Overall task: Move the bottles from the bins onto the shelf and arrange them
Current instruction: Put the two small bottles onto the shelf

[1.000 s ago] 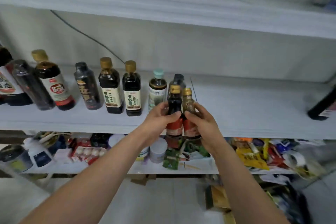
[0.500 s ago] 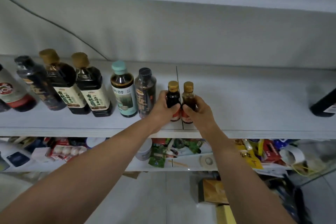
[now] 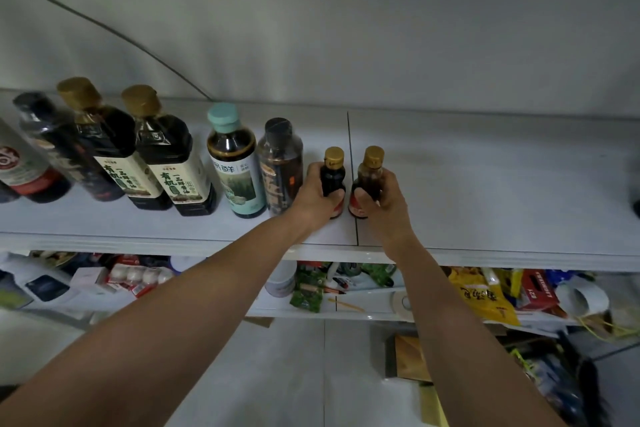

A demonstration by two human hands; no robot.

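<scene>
Separated since half a second ago: the two small bottles touched then; now a gap shows between them.

- left small bottle (image 3: 333, 178): gold cap, near-black liquid, red label at base. Upright on the white shelf (image 3: 485, 184), just left of the shelf seam (image 3: 350, 163), toward the front edge.
- right small bottle (image 3: 370, 174): gold cap, browner liquid, red base label. Upright, just right of the seam.
- Writing on both is hidden by fingers.
- left hand (image 3: 313, 192): thumb and fingers curled round the left small bottle.
- right hand (image 3: 384, 204): wrapped round the right small bottle, thumb across the front.
- Row to the left: dark-capped bottle (image 3: 280, 166) against the left hand; teal-capped bottle (image 3: 233, 163), label reading "鲜"; two gold-capped bottles (image 3: 173, 163), cream labels reading "有机".
</scene>
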